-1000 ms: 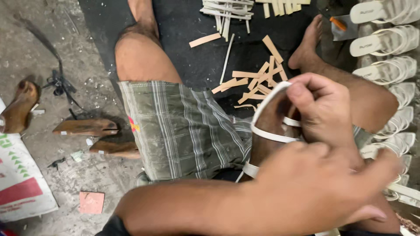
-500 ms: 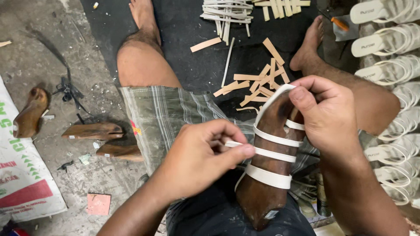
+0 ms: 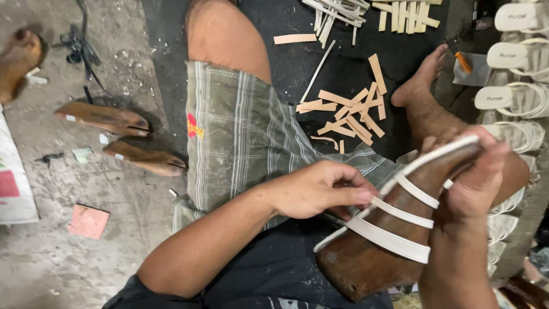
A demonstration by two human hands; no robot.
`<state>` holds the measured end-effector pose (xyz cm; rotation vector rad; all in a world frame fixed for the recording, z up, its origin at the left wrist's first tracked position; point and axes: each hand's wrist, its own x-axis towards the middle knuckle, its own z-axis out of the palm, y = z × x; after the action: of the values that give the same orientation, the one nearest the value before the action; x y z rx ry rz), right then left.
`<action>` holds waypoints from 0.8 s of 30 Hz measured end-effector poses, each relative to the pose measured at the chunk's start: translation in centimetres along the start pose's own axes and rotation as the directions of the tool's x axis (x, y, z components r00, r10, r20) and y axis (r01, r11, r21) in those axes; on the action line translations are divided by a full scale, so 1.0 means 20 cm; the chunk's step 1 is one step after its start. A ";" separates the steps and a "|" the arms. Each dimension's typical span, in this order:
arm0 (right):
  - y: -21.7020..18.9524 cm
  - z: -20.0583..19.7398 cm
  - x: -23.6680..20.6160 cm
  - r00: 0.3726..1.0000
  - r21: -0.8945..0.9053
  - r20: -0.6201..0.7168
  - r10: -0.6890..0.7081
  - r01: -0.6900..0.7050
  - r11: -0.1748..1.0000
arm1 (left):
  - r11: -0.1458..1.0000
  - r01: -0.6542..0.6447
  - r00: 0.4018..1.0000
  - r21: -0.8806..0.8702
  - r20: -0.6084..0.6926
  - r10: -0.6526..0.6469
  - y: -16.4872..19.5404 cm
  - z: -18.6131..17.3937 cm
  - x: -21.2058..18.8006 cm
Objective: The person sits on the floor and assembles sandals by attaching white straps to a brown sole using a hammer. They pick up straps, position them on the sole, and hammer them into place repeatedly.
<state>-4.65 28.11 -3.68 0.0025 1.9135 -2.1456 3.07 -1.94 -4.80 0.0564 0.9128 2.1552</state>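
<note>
A brown wooden shoe last [image 3: 389, 246] lies tilted across my lap, with three white straps [image 3: 400, 213] wrapped over it. My right hand [image 3: 477, 177] grips the last from the right side near its upper end. My left hand [image 3: 320, 189] pinches the end of the middle white strap at the last's left edge. I sit on the floor in grey plaid shorts [image 3: 240, 137], legs spread.
Tan leather strips [image 3: 349, 111] and thin white strips [image 3: 337, 10] lie scattered on the black mat [image 3: 343, 57] between my legs. Two more wooden lasts [image 3: 123, 137] rest on the concrete floor at left. Finished white sandals [image 3: 514, 57] are stacked at right.
My left hand has slid down off the last's top and now pinches a strap at its side. The last has tilted further right, and all three straps show.
</note>
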 end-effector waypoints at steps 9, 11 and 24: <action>0.10 -0.16 0.11 0.872 0.568 0.461 -0.163 -0.148 0.810 | 0.966 -0.134 0.991 0.220 0.038 0.128 0.03 0.04 0.01; 0.06 -0.13 0.09 0.858 0.576 0.480 -0.184 -0.150 0.803 | 0.965 -0.125 0.992 0.232 0.044 0.118 0.03 0.06 0.00; -0.10 0.10 0.05 0.487 0.847 0.511 -0.709 -0.147 0.510 | 0.995 0.082 0.953 -0.061 0.296 -0.061 -0.06 0.35 0.07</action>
<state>-5.60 26.09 -1.56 -1.1138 0.2243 -2.3461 5.11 3.62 -0.68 0.2963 0.6541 2.0412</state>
